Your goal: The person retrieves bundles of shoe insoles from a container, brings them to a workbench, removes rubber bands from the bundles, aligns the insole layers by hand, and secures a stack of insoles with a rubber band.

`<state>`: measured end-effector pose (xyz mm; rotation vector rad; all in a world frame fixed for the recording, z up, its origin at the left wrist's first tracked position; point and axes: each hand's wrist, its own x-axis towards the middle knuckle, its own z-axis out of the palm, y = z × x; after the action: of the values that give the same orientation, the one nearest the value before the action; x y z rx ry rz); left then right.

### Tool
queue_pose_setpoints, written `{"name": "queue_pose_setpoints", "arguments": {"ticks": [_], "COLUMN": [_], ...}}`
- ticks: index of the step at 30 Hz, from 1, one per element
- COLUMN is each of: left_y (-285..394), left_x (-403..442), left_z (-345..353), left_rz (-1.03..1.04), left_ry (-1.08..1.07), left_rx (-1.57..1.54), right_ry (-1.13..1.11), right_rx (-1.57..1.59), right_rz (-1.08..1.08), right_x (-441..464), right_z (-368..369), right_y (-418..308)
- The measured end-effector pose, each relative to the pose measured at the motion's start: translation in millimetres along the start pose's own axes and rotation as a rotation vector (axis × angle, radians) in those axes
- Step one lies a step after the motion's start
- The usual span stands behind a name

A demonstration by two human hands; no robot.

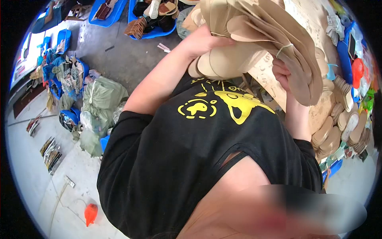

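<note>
"What's in your hands?"

"A big fanned bundle of tan soles (274,32), up in front of my black shirt (179,151) and over the edge of the wooden table (270,77)."

"How is your left hand (217,40) set?"

"Closed on the bundle from the left side, my thumb lying across the soles. The rest of my fingers are mostly hidden."

"And your right hand (281,73)?"

"Its fingers are curled well in, against the bundle's lower side, just below a pale band (284,49). The soles cover part of it, so I can't tell whether it pinches anything."

"What's just below your left hand?"

"A paler roll of soles (229,61), with a thin band around it."

"And around you?"

"More piles of soles (328,133) sit on the right side of the table. Beyond my left arm, blue baskets (153,34) hold shoe parts, and green plastic bags (101,99) stand on the floor. Past my left shoulder there's an orange-red thing (90,215); I can't tell what it is."
</note>
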<state>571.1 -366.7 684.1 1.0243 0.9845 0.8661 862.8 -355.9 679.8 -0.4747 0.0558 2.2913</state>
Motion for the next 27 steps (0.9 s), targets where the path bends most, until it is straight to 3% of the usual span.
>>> {"name": "queue_pose_setpoints", "arguments": {"ticks": [1,4,7,9,11,13,16,19,23,26,27], "left_y": [1,-9,-31,-32,-15,-13,-16,-3,8,15,13], "left_x": [-1,-2,-8,-12,-21,-36,-54,-49,-38,-29,-26], "left_z": [-6,-40,-55,-63,-79,-101,-110,-95,-70,-57,-55], "left_rz": [0.050,-0.100,-0.098,-0.122,-0.220,-0.297,-0.172,-0.112,0.012,0.069,0.056], "left_ry": [-0.007,-0.129,-0.174,-0.186,-0.177,-0.073,0.102,0.105,0.040,0.018,0.020], "left_rx": [0.088,0.406,0.475,0.447,0.352,0.255,-0.040,-0.201,-0.250,-0.228,-0.258], "right_ry": [0.018,0.078,0.192,0.180,0.015,-0.098,-0.295,-0.363,-0.103,0.010,-0.063], "right_rx": [0.021,0.158,0.162,0.160,-0.014,0.122,0.161,0.122,0.054,-0.185,-0.150], "right_rz": [-0.007,0.003,-0.019,-0.100,-0.499,-0.603,-0.540,-0.487,-0.540,-0.548,-0.512], "right_x": [-6,-23,-24,-28,-57,-96,-124,-126,-78,-41,-38], "right_z": [2,30,45,50,25,54,71,68,24,47,48], "right_y": [-2,-17,-22,-28,-97,-147,-167,-169,-136,-78,-77]}}
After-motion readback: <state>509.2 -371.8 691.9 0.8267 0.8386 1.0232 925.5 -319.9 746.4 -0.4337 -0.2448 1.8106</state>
